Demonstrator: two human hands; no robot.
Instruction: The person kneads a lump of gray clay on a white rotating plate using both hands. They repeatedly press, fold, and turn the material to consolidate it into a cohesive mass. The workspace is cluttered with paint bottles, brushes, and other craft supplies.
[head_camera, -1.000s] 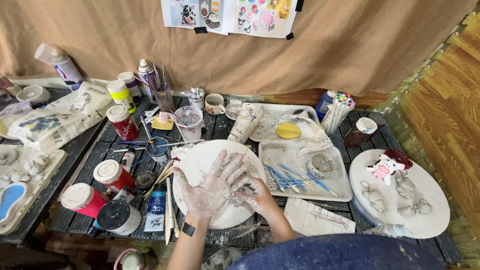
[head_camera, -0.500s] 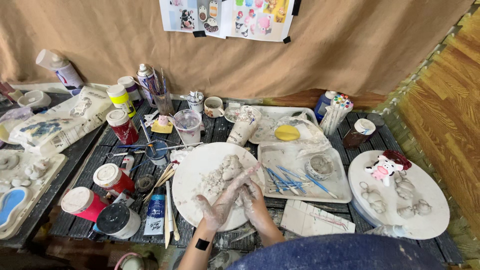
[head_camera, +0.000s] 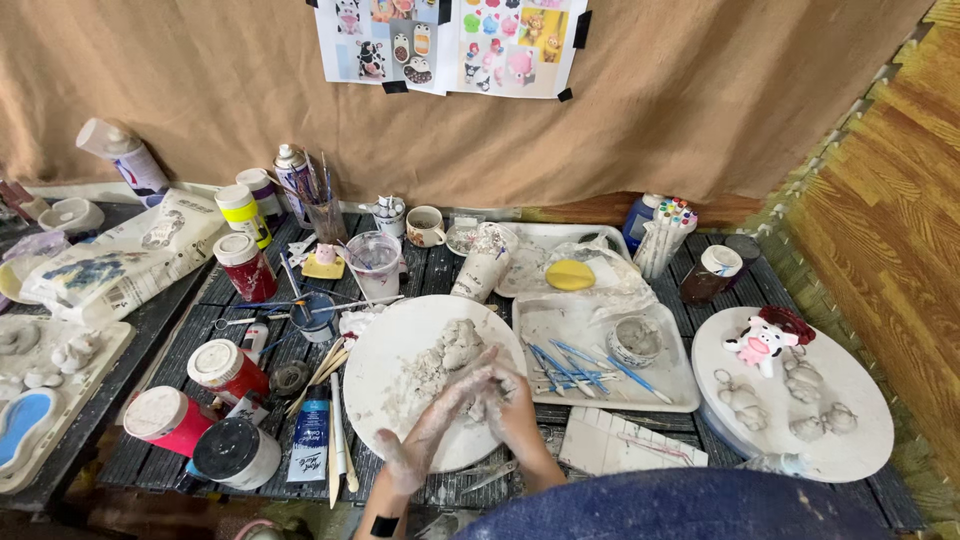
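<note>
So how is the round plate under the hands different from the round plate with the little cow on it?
The plate under the hands holds a rough, shapeless lump of grey clay, while the plate on the right carries finished pieces: a painted cow figure and small unpainted figures. The first is smeared with clay crumbs; the second looks cleaner. Both hands, left hand and right hand, work over the first; nobody touches the second. Both are round and white.

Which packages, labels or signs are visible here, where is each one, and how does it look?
Paper picture sheets: taped on brown cloth wall, white with colourful cartoon animals.
Blue paint tube: flat on table, left of white round board.
Red white-lidded jars: front left.
Printed white bag: lying far left.
</note>
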